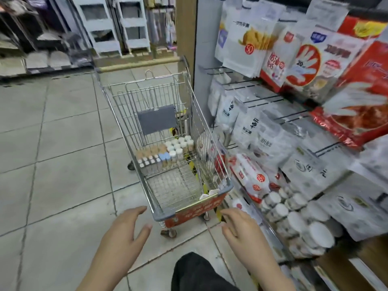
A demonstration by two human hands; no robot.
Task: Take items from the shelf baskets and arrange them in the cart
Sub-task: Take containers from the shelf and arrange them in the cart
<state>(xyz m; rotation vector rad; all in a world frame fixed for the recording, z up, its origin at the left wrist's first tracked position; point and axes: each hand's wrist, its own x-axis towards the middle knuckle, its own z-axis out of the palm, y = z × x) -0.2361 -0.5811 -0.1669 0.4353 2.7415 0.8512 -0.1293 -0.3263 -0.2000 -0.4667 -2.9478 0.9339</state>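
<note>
Small silver wire shopping cart (168, 127) with a grey-blue plastic rim and a red printed front panel (196, 212) stands on the pale grey tiled floor (52, 143), just beside the shelf unit on the right; grey rectangular flap (156, 119) hangs inside the cart's far end; on the cart's mesh bottom, at the far end, sits a packed cluster of small white-capped bottles (178, 147) next to a row of small cork-topped bottles (147, 155), with one pale blue piece (163, 157) among them; the near half of the mesh bottom carries only a scrap of white paper (210, 193) by the near right corner.

Left hand (123, 229) hovers low over the floor, just short of the cart's near left corner; fingers straight and relaxed, thumb apart, holding nothing; right hand (239, 225) hovers near the cart's near right corner, beside the shelf edge; fingers loosely curved, spread a little, nothing in them; neither hand touches the cart.

On the right, low shelf basket holds more white-lidded round jars (304, 221) packed together; above them red-and-white soft packs (252, 177); higher up, white and red hanging glove packets (302, 61) on black wire hooks; dark trouser knee (195, 271) at bottom centre; blurred white storage racks (117, 24) far back.
</note>
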